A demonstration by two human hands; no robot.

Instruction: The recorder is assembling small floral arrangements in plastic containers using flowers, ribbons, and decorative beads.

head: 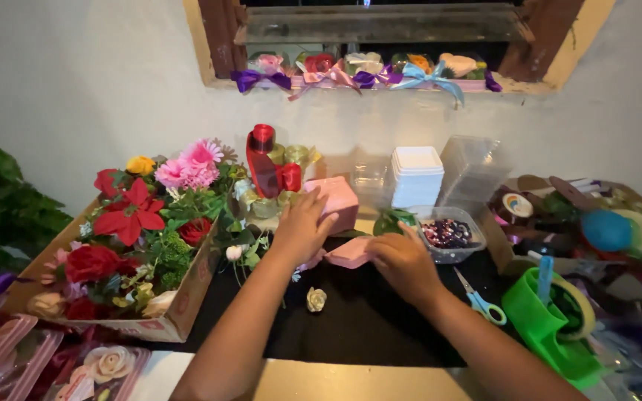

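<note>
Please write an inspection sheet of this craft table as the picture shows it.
Surface: black mat on a pale table.
Job's things: pink box under the left hand; pink lid at the right hand.
Clutter: carton of artificial flowers, blue scissors, green tape dispenser, tub of beads, small cream rose.
Fingers: both hands bare, resting on pink parts.
Cables: nothing seen.
Surroundings: white wall, window ledge with ribboned boxes.
</note>
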